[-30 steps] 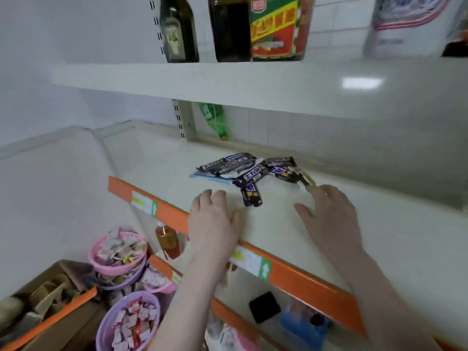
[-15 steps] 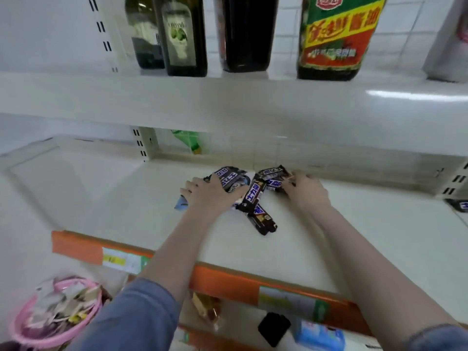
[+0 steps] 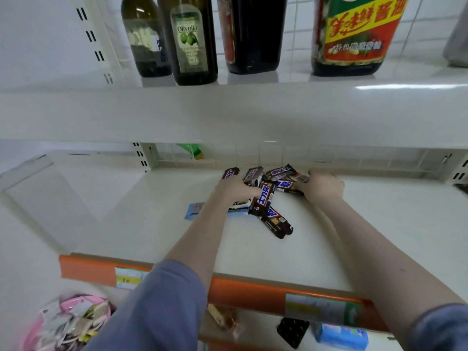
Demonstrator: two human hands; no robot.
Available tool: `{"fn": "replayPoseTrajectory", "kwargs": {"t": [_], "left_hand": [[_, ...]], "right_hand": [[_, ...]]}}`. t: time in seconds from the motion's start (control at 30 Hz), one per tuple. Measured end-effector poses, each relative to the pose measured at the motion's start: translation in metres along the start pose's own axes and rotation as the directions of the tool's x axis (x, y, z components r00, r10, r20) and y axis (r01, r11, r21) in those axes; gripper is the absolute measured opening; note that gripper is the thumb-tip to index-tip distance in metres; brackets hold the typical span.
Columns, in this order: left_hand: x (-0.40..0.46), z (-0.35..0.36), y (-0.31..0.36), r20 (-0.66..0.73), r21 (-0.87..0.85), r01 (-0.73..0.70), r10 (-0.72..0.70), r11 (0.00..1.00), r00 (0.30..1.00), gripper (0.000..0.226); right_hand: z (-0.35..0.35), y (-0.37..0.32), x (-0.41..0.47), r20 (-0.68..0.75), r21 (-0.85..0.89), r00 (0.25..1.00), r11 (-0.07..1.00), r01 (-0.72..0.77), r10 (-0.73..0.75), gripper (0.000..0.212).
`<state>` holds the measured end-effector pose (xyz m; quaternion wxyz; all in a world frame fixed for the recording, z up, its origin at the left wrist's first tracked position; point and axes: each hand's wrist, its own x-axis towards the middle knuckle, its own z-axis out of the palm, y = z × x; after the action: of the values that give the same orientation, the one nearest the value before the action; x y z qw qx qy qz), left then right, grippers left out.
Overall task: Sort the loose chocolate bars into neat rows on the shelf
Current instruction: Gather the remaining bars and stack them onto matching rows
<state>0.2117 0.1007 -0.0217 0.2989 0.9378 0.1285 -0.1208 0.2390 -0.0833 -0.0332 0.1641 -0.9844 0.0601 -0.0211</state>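
A loose pile of dark brown chocolate bars (image 3: 272, 198) with blue and white lettering lies crisscrossed near the back of the white shelf (image 3: 253, 249). My left hand (image 3: 231, 192) lies over the pile's left side. Its fingers curl onto the bars, its thumb is against a tilted bar, and one bar (image 3: 230, 173) sticks out beyond the fingertips. My right hand (image 3: 323, 186) is at the pile's right end with its fingers curled over the bars there. One bar (image 3: 277, 222) points toward the shelf front, apart from both hands.
A light blue card (image 3: 192, 210) lies partly under the pile. Dark bottles (image 3: 193, 41) stand on the upper shelf just overhead. The shelf front has an orange price strip (image 3: 253, 290). A pink basket of sweets (image 3: 68, 323) sits lower left, and small packs (image 3: 342, 335) lie on the shelf below.
Both hands reached from the shelf front to the pile and now close on it from either side. The camera has moved closer and turned right.
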Motion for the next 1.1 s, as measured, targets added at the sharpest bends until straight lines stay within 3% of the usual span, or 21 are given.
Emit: {"fn": "replayPoseTrajectory", "kwargs": {"t": [0.17, 0.27, 0.47, 0.63, 0.93, 1.1], "left_hand": [[0.001, 0.008, 0.01, -0.031, -0.026, 0.007, -0.008, 1.0, 0.999, 0.09], [0.0, 0.013, 0.013, -0.114, 0.136, -0.023, 0.038, 0.99, 0.993, 0.11], [-0.007, 0.013, 0.026, -0.039, 0.353, -0.101, 0.123, 0.93, 0.992, 0.047], [-0.01, 0.025, 0.029, -0.139, 0.414, -0.051, 0.119, 0.909, 0.983, 0.06], [-0.033, 0.025, 0.022, -0.154, 0.386, -0.033, 0.1, 0.922, 0.983, 0.06], [-0.051, 0.019, 0.016, -0.181, 0.25, -0.081, 0.129, 0.965, 0.975, 0.035]], "right_hand": [[-0.003, 0.004, 0.001, 0.078, 0.13, 0.997, 0.992, 0.0, -0.01, 0.038], [-0.007, 0.006, -0.002, 0.143, 0.257, 0.989, 0.966, 0.001, -0.039, 0.038], [-0.011, 0.012, -0.008, 0.255, 0.434, 0.966, 0.898, -0.072, -0.046, 0.049], [-0.018, 0.021, -0.019, 0.411, 0.49, 0.907, 0.861, -0.135, -0.092, 0.039], [-0.03, 0.03, -0.046, 0.361, 0.481, 0.921, 0.875, -0.052, -0.144, 0.037], [-0.028, 0.047, -0.053, 0.412, 0.59, 0.903, 0.791, -0.164, -0.12, 0.042]]}}
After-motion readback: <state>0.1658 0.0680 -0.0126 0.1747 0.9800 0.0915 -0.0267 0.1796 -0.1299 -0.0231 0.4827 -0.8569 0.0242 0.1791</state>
